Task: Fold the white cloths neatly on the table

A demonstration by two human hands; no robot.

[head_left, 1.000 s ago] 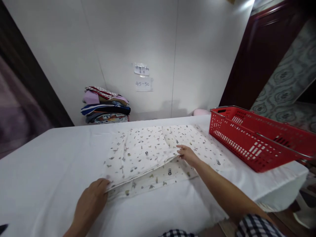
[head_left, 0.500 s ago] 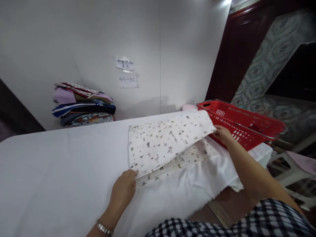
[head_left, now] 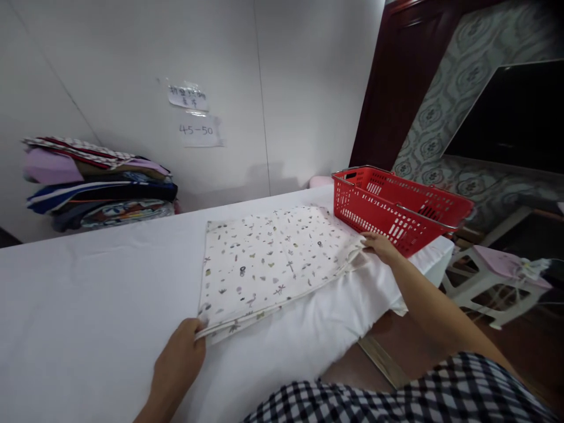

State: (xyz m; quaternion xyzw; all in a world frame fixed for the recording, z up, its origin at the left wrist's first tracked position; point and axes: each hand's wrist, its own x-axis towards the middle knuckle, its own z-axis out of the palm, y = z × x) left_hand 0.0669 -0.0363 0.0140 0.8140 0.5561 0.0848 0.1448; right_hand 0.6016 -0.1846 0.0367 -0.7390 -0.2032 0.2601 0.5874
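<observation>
A white printed cloth (head_left: 273,258), folded into layers and patterned with small palm trees, a flamingo and other motifs, is laid out near the middle of a table covered with a white tablecloth (head_left: 110,294). Its near left corner is held by the left hand (head_left: 180,355), the layered edge being pinched between thumb and fingers. The near right corner is pinched by the fingertips of the right hand (head_left: 382,247), where the fabric is gathered into creases; how the lower fingers of that hand are placed cannot be told. Along the near side, the layered edges are shown slightly apart.

At the right end of the table, a red plastic shopping basket (head_left: 383,208) with metal handles is set just beyond the right hand and beside the cloth. At the far left, a stack of folded clothes (head_left: 106,182) is piled against the white wall, on which two paper signs are taped, the lower one (head_left: 198,130) marked "45-50". To the right, well apart from the cloth, a white stool with a pink top (head_left: 497,264) is seen. A black-and-white checked garment (head_left: 335,405) is worn by the person.
</observation>
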